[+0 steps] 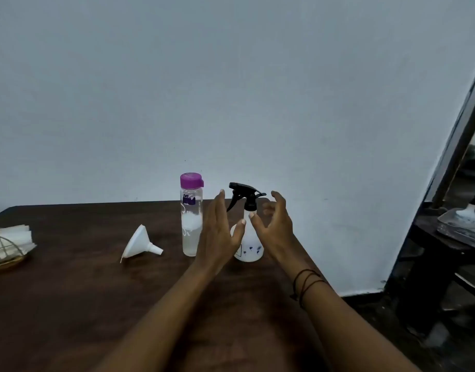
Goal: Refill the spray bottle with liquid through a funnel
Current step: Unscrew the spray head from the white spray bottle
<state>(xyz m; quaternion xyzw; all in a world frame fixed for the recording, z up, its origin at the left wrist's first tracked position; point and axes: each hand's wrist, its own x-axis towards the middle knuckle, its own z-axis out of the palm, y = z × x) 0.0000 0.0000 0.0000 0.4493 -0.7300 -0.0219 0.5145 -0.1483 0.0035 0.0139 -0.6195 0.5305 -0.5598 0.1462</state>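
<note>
A white spray bottle (251,244) with a black trigger head (244,196) stands upright near the far edge of the dark wooden table (70,304). My left hand (217,234) is open just left of it, fingers straight, partly covering the bottle's left side. My right hand (275,226) is open on its right, fingers curled toward the neck, holding nothing. A clear water bottle (191,226) with a purple cap stands upright to the left, partly filled with liquid. A white funnel (139,245) lies on its side further left.
A wire holder with white napkins (9,244) sits at the table's left edge. The wall runs close behind the table. To the right stands a dark low table (445,242) with a glass dish on it.
</note>
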